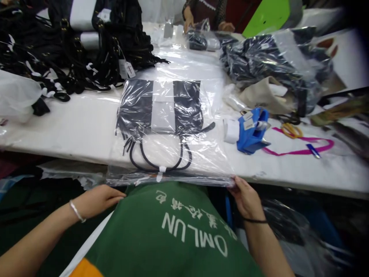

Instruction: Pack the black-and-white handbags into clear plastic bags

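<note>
A black handbag (pixel 187 104) with a pale wrap round its middle lies flat inside a clear plastic bag (pixel 210 154). Its cord handles (pixel 184 154) point toward me, joined by a white tie. The plastic bag's near edge hangs at the table's front edge, against my green apron (pixel 161 231). My right hand (pixel 246 198) pinches the right corner of that edge. Just below the left part of the edge, my left hand (pixel 100 200) has its fingers pressed together beside the apron; what is between them, if anything, is hidden.
Black bags (pixel 86 46) with tags are heaped at the back left. A blue tape dispenser (pixel 252 130), pink ribbon (pixel 300 148) and yellow-handled scissors (pixel 291 130) lie at right. Wrapped bags (pixel 268 57) are piled behind. Across the table, another person's hands (pixel 188 19) touch a wrapped bag.
</note>
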Demonstrator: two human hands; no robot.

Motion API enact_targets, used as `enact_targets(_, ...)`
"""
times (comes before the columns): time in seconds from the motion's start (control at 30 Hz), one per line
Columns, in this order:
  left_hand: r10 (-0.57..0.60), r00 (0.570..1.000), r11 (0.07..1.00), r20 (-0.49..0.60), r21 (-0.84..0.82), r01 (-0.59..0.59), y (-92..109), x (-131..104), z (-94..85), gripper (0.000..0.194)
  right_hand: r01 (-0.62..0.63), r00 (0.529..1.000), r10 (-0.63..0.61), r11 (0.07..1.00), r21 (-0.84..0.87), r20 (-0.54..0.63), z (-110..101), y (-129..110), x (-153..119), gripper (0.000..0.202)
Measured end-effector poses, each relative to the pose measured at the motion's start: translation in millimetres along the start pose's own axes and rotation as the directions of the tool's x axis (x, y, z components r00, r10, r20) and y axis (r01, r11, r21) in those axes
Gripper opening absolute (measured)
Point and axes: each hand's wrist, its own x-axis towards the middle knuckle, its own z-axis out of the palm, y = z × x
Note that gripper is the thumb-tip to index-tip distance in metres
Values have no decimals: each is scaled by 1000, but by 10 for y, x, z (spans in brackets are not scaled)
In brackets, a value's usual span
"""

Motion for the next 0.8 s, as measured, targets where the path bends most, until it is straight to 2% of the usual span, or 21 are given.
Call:
enact_targets(0.03,21,996,999,88,-34,-18,145,62,-211,34,-31,999,30,999,19,19,-4,6,-10,54)
enact_targets(0.07,45,997,998,56,-47,-42,311,177,-399,38,-60,998,59,997,38,34,8,15,-22,54)
enact_targets(0.1,93,993,995,-66,-31,-95,490,345,-539,42,-84,996,82,995,54,47,34,28,-35,54)
enact_targets(0.13,169,965,986,-200,16,-169,672,554,-609,46,-100,994,96,993,63,52,69,43,-50,54)
enact_targets(0.17,278,917,961,-285,83,-265,846,791,-599,52,-99,994,96,993,66,49,106,55,-68,54)
enact_targets(0.2,408,865,913,-293,150,-380,1002,1036,-509,58,-77,997,76,995,61,30,141,60,-88,52)
enact_targets(0.23,523,818,851,-239,206,-484,1133,1271,-350,62,-26,1000,26,999,48,-6,169,52,-114,50)
enact_targets(0.3,654,754,732,-63,306,-609,1300,1645,95,63,151,985,-154,988,-45,-74,209,-27,-186,43)
enact_targets(0.37,682,724,644,103,384,-662,1338,1839,551,58,376,918,-394,898,-227,-40,279,-198,-288,34)
enact_targets(0.43,674,720,605,166,435,-667,1276,1861,868,55,580,804,-585,731,-360,106,481,-421,-392,32)
enact_targets(0.5,684,711,592,162,446,-671,1160,1782,992,55,721,689,-681,609,-332,247,896,-610,-439,34)
enact_targets(0.57,711,687,586,153,411,-698,1027,1677,968,54,774,629,-706,605,-184,324,1515,-680,-387,34)
enact_targets(0.6,721,677,591,146,381,-711,960,1626,925,54,757,637,-690,643,-112,344,1871,-659,-326,35)
enact_targets(0.63,723,678,606,134,347,-716,893,1575,874,54,717,666,-655,694,-66,356,2232,-606,-249,36)
enact_targets(0.7,707,700,658,100,270,-703,754,1457,765,54,627,745,-563,774,-90,357,2884,-436,-85,44)
enact_targets(0.77,675,732,713,88,178,-679,606,1283,654,51,631,752,-516,745,-219,411,3333,-248,36,47)
enact_targets(0.8,658,747,737,94,125,-664,528,1169,596,48,660,731,-509,695,-285,454,3462,-164,68,47)
